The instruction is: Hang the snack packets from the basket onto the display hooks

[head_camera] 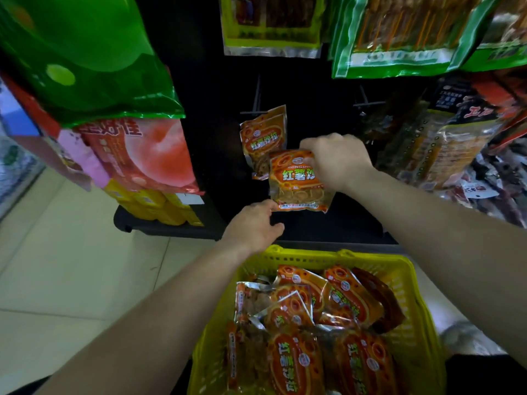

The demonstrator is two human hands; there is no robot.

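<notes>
Right, the orange snack packet (pixel 299 181) is up in front of the black display panel (pixel 214 109), held face-on and roughly upright, above and beyond the far rim of the yellow basket (pixel 313 256). The right hand (pixel 336 161) has it by the top right corner, fingers curled down over the edge and clamped on the foil. The left hand (pixel 253 226) comes in from below with its fingers loosely stretched forward, tips touching the packet's lower left corner and thumb held apart underneath. Just left and a little farther back, hung packets (pixel 262 141) of the same kind dangle from a hook (pixel 255 112), tilted, and the held packet overlaps their lower right corner in this view, so they crowd the space at that hook. A second hook (pixel 368 103) juts out farther right, just above the right hand. Down near the camera the basket carries a loose heap of matching orange packets (pixel 328 323), lying flat and overlapping at all angles. Out to the left, a big green bag (pixel 85 52) hangs over a peach-printed red bag (pixel 142 155), with yellow packs (pixel 154 203) under that. Up top there's a yellow-bordered packet (pixel 271 21) and green-bordered packets (pixel 399 38). Dark packets (pixel 445 138) are massed on the right, close beside the right forearm. Pale floor tiles (pixel 71 252) spread away at the left.
</notes>
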